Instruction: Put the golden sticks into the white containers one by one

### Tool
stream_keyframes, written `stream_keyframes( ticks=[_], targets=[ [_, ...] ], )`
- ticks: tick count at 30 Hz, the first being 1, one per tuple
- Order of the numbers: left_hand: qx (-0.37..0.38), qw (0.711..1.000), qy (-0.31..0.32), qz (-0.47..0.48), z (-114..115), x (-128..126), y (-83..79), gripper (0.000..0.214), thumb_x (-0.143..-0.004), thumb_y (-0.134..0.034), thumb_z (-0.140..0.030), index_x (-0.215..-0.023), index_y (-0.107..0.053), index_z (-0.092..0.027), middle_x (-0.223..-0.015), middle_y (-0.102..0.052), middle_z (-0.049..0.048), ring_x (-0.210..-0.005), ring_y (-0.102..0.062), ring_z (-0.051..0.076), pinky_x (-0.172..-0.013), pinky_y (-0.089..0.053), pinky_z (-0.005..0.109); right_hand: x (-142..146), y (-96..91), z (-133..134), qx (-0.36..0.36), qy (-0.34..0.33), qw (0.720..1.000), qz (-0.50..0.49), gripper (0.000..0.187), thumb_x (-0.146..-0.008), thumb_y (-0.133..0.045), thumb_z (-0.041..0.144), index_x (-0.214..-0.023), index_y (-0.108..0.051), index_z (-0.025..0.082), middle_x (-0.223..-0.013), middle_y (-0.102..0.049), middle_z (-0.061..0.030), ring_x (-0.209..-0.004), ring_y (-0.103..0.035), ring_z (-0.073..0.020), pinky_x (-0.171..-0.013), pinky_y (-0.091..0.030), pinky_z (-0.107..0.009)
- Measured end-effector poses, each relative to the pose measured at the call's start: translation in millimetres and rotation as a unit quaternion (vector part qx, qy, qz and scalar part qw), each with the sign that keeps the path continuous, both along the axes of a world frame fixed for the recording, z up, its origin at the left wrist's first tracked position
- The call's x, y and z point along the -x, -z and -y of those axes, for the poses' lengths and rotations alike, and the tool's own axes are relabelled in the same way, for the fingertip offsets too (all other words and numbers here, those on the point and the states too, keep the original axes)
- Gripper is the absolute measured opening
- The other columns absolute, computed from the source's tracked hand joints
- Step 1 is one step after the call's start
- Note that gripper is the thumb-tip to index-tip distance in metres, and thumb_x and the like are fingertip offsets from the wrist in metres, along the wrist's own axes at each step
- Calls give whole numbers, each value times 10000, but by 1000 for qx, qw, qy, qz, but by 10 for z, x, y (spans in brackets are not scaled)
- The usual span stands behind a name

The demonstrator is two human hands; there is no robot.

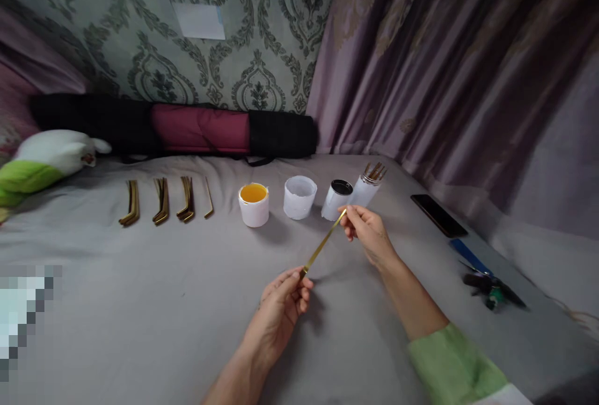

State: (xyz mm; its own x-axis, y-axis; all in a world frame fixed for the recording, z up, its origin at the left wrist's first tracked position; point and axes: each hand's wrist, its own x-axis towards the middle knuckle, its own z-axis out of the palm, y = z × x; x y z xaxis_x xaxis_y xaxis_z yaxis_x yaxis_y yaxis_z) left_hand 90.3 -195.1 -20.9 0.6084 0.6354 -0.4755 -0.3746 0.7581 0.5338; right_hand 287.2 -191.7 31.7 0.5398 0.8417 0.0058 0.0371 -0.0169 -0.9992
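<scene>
A thin, straight gold-coloured strip (324, 243) slants between my two hands, above the grey sheet. My left hand (282, 302) pinches its lower, nearer end between thumb and fingers. The upper end is in the fingertips of my right hand (369, 235), close in front of a white can with a dark inside (337, 198). Behind that hand, a white jar (365, 193) holds several upright brownish sticks (374, 172). To the left stand a translucent white cup (300, 199) and a white cup (254, 210) with orange-yellow contents or lining.
Gold strips bent at their lower ends lie in bundles (130, 203), (161, 202), (186, 199), beside a single bent strip (208, 199). A phone (438, 214), blue-handled tool (470, 257) and dark items (493, 289) lie right. A black-maroon roll (201, 128) lines the wall; a plush toy (51, 152) sits left.
</scene>
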Motion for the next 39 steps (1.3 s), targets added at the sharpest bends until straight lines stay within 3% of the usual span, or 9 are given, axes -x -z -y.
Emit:
stream_keyframes(
  ticks=[31, 39],
  targets=[
    [7, 1000, -24, 0, -48, 28, -37, 230, -746, -583, -177, -955, -533, -97, -746, -577, 60, -577, -517, 74, -513, -431, 178, -83, 4, 46, -8, 16, 1000, -5, 290, -728, -548, 432, -763, -560, 145, -616, -555, 2, -439, -449, -56, -380, -351, -183],
    [19, 1000, -23, -6, -82, 36, -40, 263, -754, -570, -173, -1001, -538, -88, -769, -568, 61, -591, -515, 74, -522, -434, 182, -237, -104, 81, -32, 46, 998, 8, 254, -734, -557, 406, -749, -569, 153, -613, -558, 2, -451, -459, -58, -388, -364, -185]
  ],
)
